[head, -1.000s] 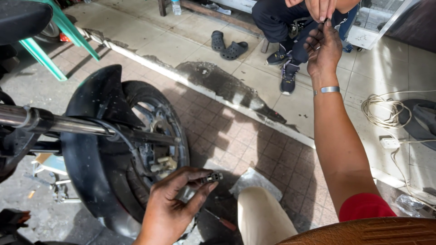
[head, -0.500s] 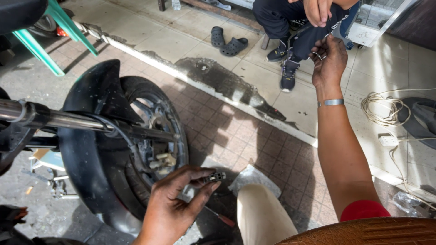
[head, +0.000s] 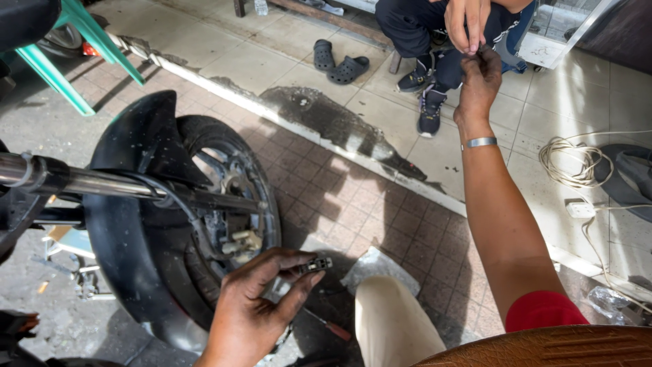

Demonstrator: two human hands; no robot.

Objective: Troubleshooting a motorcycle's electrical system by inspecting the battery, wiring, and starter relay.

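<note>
Head view | left hand (head: 261,299) pinching small dark metal part (head: 314,265) beside motorcycle wheel (head: 204,224) | right hand (head: 480,81) raised, fingers closed against seated person's hand (head: 468,20); contents indiscernible

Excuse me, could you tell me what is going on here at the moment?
A person is crouched beside a motorbike's front wheel. Their left hand pinches a small dark metal part near the wheel. Their right hand is stretched out towards a second person's hand, meeting it at the fingertips; whether something small passes between them is too small to tell. The second person sits on the tiled step. A screwdriver lies on the ground.
</note>
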